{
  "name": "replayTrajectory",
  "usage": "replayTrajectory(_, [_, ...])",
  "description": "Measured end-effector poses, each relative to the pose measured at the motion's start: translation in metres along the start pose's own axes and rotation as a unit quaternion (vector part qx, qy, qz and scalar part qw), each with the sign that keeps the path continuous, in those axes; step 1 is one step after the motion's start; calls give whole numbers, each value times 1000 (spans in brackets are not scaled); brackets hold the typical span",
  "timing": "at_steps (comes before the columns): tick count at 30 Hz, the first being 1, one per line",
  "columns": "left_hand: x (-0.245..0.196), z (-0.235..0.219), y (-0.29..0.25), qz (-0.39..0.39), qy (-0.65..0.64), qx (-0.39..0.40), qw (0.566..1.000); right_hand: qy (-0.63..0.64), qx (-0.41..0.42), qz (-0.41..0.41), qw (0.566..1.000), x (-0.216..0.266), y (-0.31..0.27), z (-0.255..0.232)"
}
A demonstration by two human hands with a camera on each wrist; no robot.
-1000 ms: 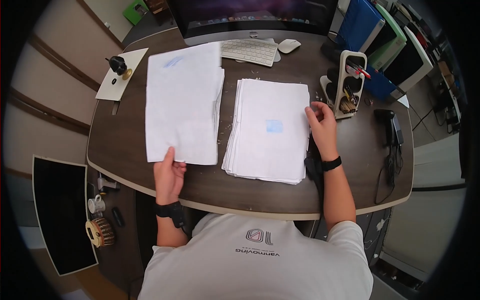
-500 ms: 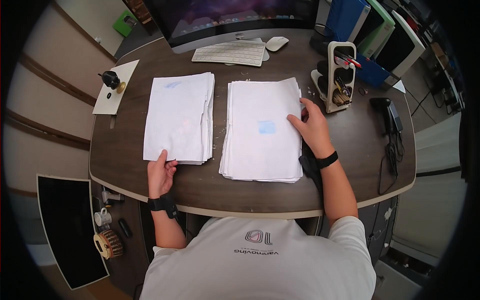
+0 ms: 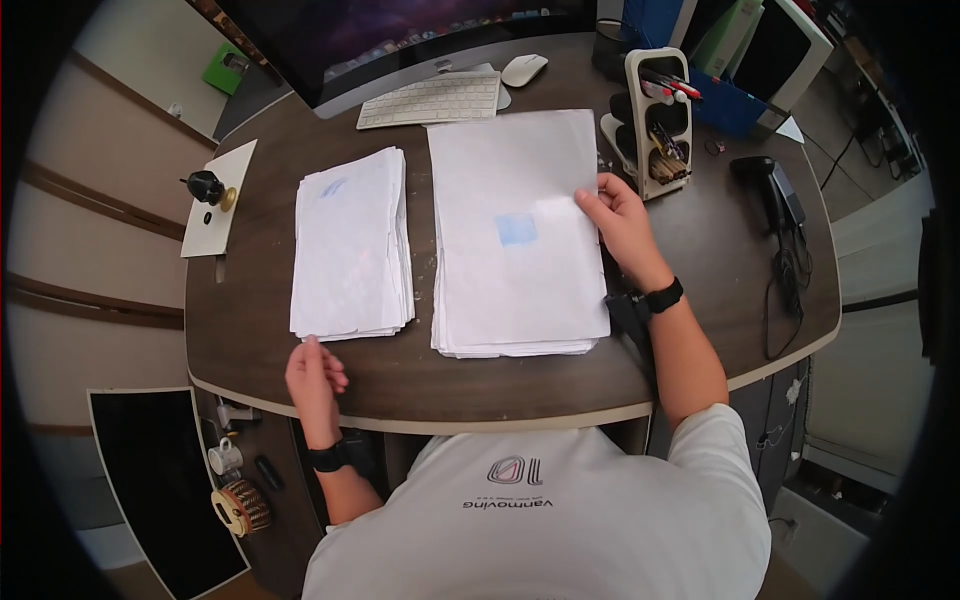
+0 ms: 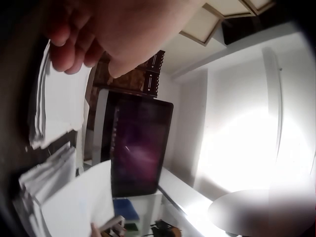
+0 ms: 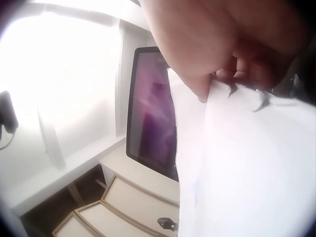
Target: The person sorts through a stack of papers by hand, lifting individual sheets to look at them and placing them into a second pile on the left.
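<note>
Two stacks of white paper lie side by side on the dark desk. In the head view my right hand [image 3: 632, 230] pinches the right edge of a sheet with a blue patch [image 3: 515, 285]. That sheet is raised over the right stack [image 3: 520, 352], whose lower edges show beneath it. The right wrist view has the sheet [image 5: 242, 148] bending down from the thumb and fingers. My left hand [image 3: 315, 385], loosely curled and holding nothing, is right at the bottom edge of the left stack [image 3: 350, 250]. A blue scribble marks that stack's top sheet.
Beyond the stacks are a keyboard [image 3: 430, 98], a mouse [image 3: 524, 70] and a monitor [image 3: 400, 50]. A pen holder [image 3: 645, 120] stands close past my right hand. Farther right lies a black corded device [image 3: 770, 190]. A white board with a black object [image 3: 205, 187] sits at far left.
My left hand has laid its sheet on the left stack and let go, drawing back slightly. My right hand has taken hold of the right stack's top sheet and lifted it.
</note>
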State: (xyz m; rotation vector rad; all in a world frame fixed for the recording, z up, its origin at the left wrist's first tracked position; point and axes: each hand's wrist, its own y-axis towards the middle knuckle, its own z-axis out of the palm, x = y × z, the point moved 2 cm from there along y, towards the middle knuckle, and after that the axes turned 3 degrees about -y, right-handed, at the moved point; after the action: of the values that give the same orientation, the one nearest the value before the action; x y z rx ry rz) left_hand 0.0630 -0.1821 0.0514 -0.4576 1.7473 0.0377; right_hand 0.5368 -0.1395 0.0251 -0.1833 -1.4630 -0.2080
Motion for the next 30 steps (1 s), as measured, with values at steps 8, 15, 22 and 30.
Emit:
replayTrajectory(8, [-24, 109, -52, -167, -59, 420, 890, 82, 11, 55, 995, 8, -10, 17])
replayTrajectory(15, [-9, 123, -55, -147, -98, 306, 936, 49, 27, 48, 997, 9, -12, 20])
replayTrajectory(22, [5, 47, -15, -83, -231, 128, 961, -178, -34, -64, 981, 4, -6, 0])
replayTrajectory(30, [10, 10, 29, -110, -211, 73, 968, -422, -32, -103, 900, 6, -16, 8])
